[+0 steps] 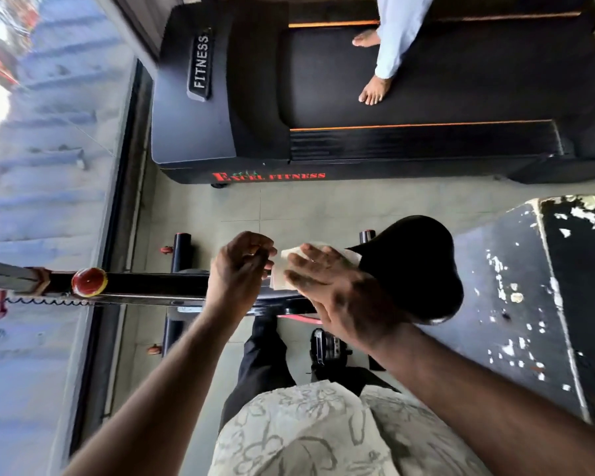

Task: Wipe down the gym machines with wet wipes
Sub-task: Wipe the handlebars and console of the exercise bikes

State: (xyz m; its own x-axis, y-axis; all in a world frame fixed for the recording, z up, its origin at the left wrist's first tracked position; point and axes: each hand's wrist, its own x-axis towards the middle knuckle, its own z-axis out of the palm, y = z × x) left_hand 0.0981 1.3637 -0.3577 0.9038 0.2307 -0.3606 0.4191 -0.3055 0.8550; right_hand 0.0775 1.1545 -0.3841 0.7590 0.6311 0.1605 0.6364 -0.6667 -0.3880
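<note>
Pressing white wipe (279,278) onto nose of black saddle (416,266) with flat right hand (340,293), fingers straight. Curling fingers of left hand (239,266) at wipe's edge, perhaps pinching it; cannot tell.

— How much of the wet wipe (279,273) shows?
— Only a pale edge; the right hand (337,293) covers the rest, and part of the saddle (416,262).
— Does the left hand (241,266) pinch it?
— Cannot tell; blur smears its fingers (262,253).
— The person (399,36) on the treadmill (461,80)?
— Cut off at the top edge above the legs. The view through the window (49,166) is a smear.
</note>
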